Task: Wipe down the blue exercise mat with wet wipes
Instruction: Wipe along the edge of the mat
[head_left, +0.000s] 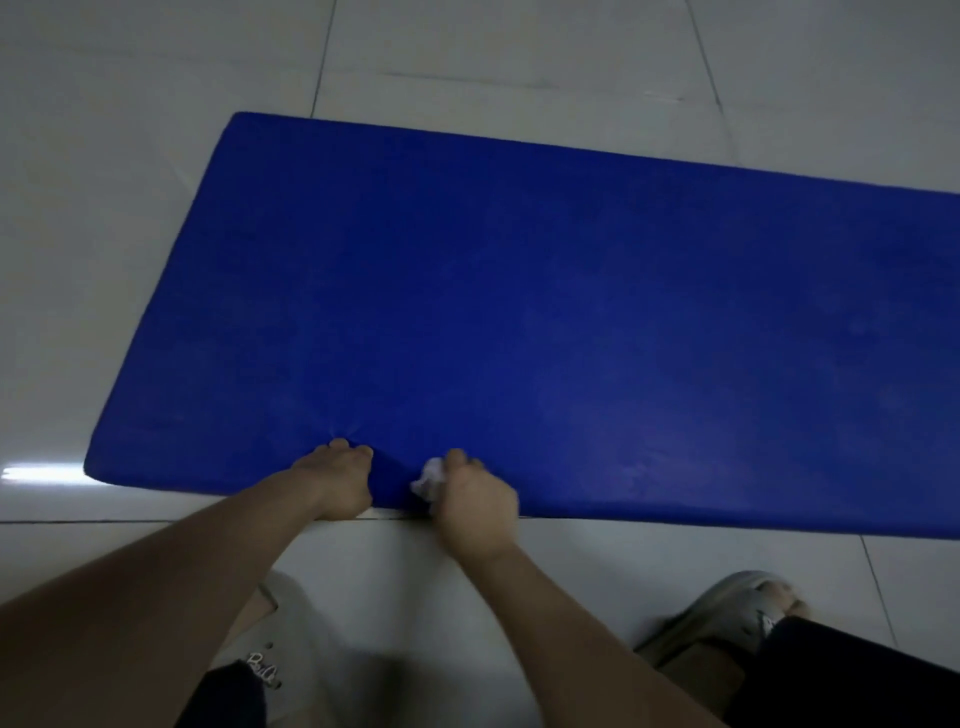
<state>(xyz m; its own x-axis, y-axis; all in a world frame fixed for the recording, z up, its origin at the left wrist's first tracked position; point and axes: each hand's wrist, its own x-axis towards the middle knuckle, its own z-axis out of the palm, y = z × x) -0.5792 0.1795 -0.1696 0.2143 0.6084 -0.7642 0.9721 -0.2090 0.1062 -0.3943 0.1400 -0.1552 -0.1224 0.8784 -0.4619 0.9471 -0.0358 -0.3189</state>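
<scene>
While the left hand (340, 480) pinches the near edge of the flat blue foam exercise mat (519, 312), right-hand fingers (457, 460) clamp a crumpled white wet wipe (428, 480); the mat's length runs rightward.

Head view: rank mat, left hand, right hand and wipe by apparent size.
Largest: mat.
Next: left hand and right hand, too alike to rank.
Smallest: wipe, partly hidden in the right hand.

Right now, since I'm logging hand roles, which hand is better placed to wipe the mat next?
Right, probably. The right hand holds the wipe against the mat; the left hand grips the mat's near edge, apparently steadying it.
</scene>
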